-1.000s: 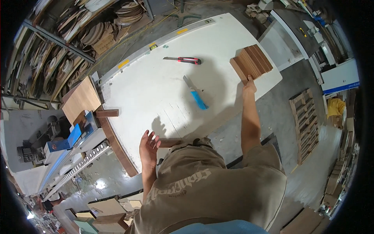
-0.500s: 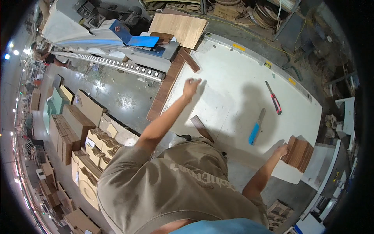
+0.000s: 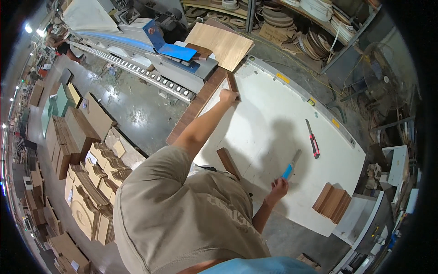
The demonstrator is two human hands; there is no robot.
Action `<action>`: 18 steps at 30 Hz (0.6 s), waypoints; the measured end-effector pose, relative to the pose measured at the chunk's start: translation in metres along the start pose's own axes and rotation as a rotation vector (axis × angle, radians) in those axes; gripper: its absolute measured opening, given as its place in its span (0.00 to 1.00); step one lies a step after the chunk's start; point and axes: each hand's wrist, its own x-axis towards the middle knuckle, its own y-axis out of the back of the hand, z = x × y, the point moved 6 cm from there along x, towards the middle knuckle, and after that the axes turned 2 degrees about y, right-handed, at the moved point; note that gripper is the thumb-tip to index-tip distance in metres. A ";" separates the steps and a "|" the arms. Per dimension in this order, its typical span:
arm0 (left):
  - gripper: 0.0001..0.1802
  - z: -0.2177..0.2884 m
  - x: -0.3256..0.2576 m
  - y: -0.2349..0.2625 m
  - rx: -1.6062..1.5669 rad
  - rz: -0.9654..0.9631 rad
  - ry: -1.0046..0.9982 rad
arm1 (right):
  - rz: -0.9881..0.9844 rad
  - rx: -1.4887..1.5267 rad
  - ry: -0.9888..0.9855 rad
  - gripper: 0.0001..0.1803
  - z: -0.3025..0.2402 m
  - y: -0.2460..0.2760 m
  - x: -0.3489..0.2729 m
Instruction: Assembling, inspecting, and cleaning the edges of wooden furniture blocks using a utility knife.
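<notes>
My left hand (image 3: 228, 96) is closed on the near end of a short brown wood strip (image 3: 232, 83) at the far left of the white worktable (image 3: 255, 118). At the table's near side, my right hand (image 3: 279, 187) has its fingers around the lower end of a blue-handled flat tool (image 3: 287, 171) with a grey blade. A red and black utility knife (image 3: 314, 145) lies beyond it to the right. Another brown strip (image 3: 228, 163) rests at the near edge, close to my body. Several brown strips form a stack (image 3: 332, 203) on the right corner.
A long silver spirit level (image 3: 292, 84) runs along the table's far edge. A brown board (image 3: 191, 116) borders its left side. Beyond stands a machine with a blue guard (image 3: 178, 51) and a roller track (image 3: 137, 71). Stacked panels (image 3: 93, 192) occupy the floor at left.
My right hand has left the stack of strips and moved left onto the blue-handled tool. My left hand has reached the far strip and closed on it; that strip has turned slightly.
</notes>
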 end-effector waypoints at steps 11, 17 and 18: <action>0.16 0.006 -0.285 0.019 -0.954 -1.026 0.472 | -0.795 0.092 0.424 0.33 -0.147 -0.152 -0.100; 0.19 0.009 -0.319 0.033 -0.972 -0.991 0.423 | -0.801 0.010 0.528 0.22 -0.182 -0.181 -0.123; 0.19 0.005 -0.318 0.036 -0.973 -0.987 0.420 | -0.805 0.013 0.527 0.22 -0.181 -0.181 -0.125</action>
